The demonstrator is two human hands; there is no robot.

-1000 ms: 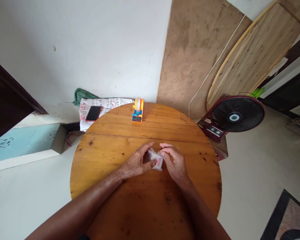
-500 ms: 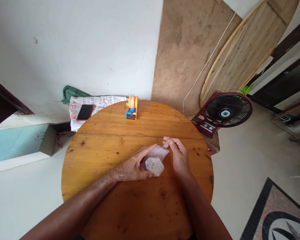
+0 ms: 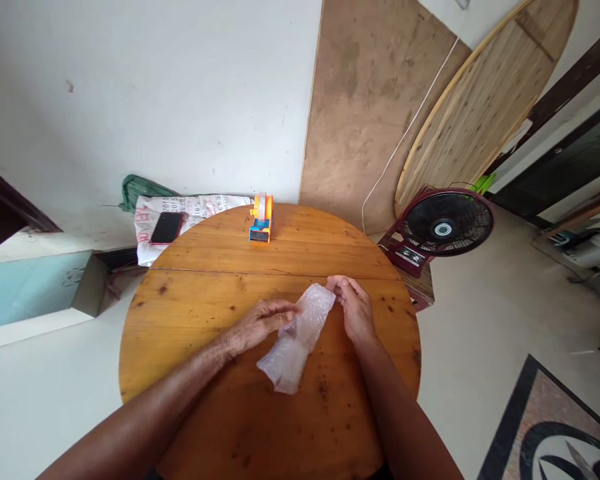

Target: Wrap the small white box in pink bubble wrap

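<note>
A strip of clear bubble wrap (image 3: 297, 340) lies unrolled across the round wooden table (image 3: 205, 293), running from its far end by my right hand down toward me. My right hand (image 3: 353, 310) pinches the strip's far end between its fingertips. My left hand (image 3: 260, 323) grips the strip's left edge near the middle, fingers curled. Whatever was inside the wrap is not visible.
An orange and blue tape dispenser (image 3: 261, 224) stands at the table's far edge. A black phone (image 3: 166, 227) rests on a printed sack (image 3: 205, 205) beside the wall. A dark red floor fan (image 3: 443, 227) stands to the right, with wooden boards (image 3: 380, 107) leaning behind it.
The small folded bundle held between both hands has been unrolled into a long strip of bubble wrap. My hands moved apart as it opened.
</note>
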